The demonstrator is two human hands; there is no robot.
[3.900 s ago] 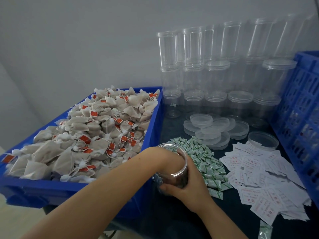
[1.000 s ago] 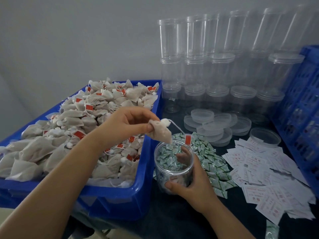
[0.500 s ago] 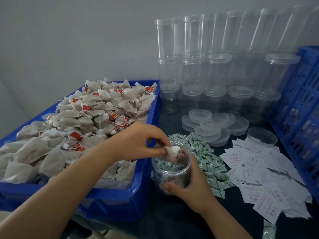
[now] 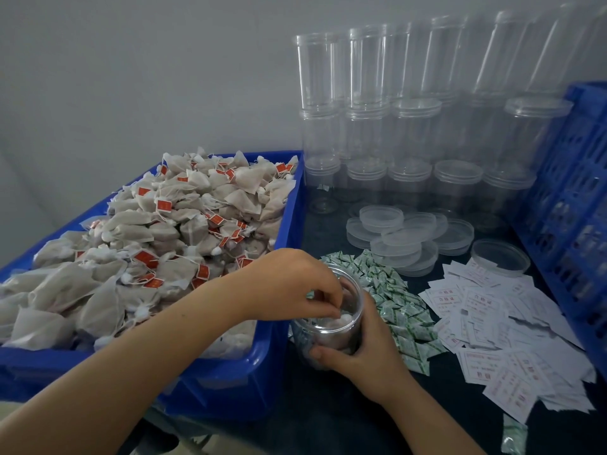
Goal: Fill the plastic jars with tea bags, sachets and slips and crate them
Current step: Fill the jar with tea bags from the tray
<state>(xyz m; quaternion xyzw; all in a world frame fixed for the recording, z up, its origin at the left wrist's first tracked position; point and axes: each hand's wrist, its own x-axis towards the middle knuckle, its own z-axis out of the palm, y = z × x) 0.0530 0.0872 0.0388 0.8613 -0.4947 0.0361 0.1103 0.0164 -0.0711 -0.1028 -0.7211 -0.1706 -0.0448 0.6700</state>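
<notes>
Clear plastic jar (image 4: 331, 326), gripped by right hand (image 4: 368, 353), now receives left hand (image 4: 295, 287) fingertips pinching the white tea bag (image 4: 343, 318) lower than before.

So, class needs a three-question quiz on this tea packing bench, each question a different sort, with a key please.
1. True or false: the right hand grips the open jar from its side.
2. The green sachets lie between the jar and which pile? A) white slips B) loose lids C) tea bags
3. Fill in: the left hand has its fingertips at the jar's ____.

Key: 1 true; 2 A; 3 mouth.
</notes>
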